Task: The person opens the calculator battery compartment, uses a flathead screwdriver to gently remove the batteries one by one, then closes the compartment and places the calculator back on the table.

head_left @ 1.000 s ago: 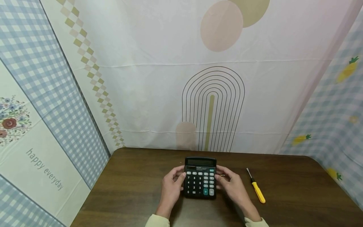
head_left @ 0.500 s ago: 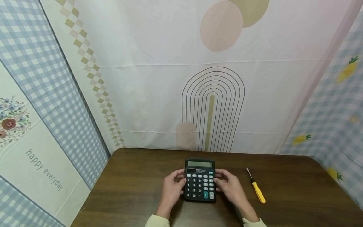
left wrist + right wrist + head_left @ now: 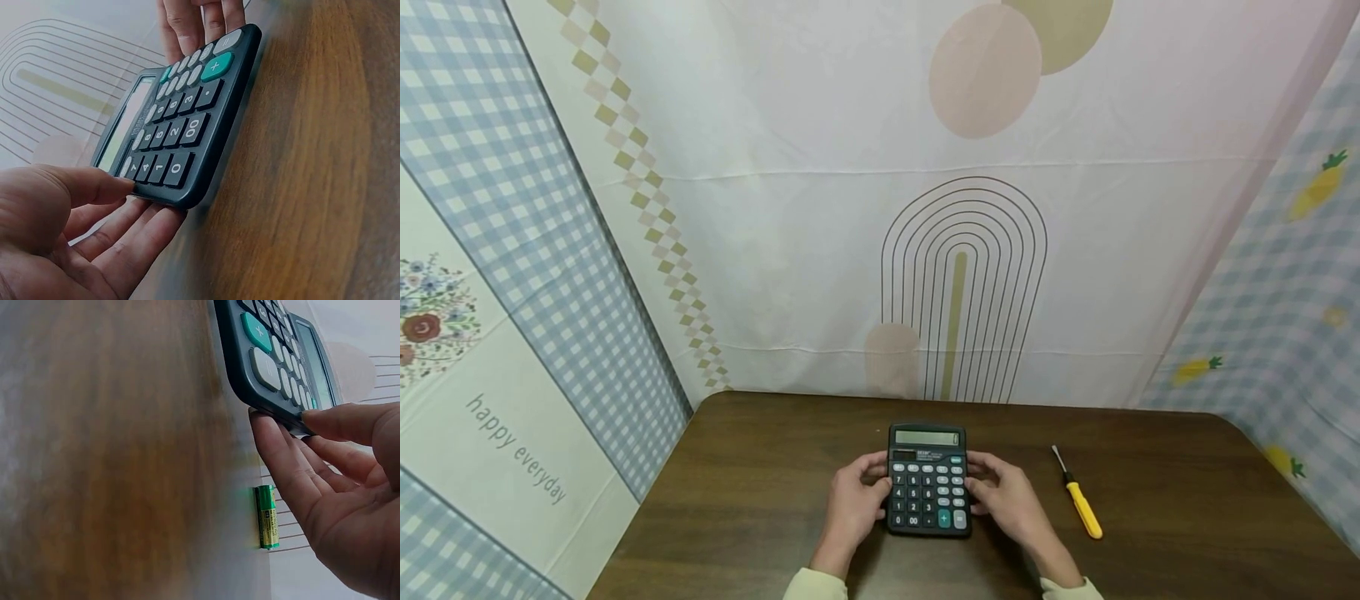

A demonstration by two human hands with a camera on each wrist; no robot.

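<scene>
A black calculator (image 3: pixel 928 480) faces up between both hands, its display (image 3: pixel 927 438) lit with a zero at the right end. My left hand (image 3: pixel 854 504) pinches its left edge, the thumb (image 3: pixel 103 185) on the top face and the fingers at the side and underneath. On the opposite edge my right hand (image 3: pixel 1009 497) grips in the same way, with its thumb (image 3: pixel 344 421) near the grey keys. The calculator's underside is hidden, and whether it touches the table I cannot tell.
A screwdriver (image 3: pixel 1081 505) with a yellow handle lies on the brown wooden table (image 3: pixel 760 483), right of the right hand. A green battery (image 3: pixel 267 517) lies near the right hand in the right wrist view. Patterned cloth (image 3: pixel 790 275) hangs behind the table.
The calculator has tipped so its face shows more fully, and it has come slightly nearer to me. Its display went from dark to showing a zero. Both hands moved with it.
</scene>
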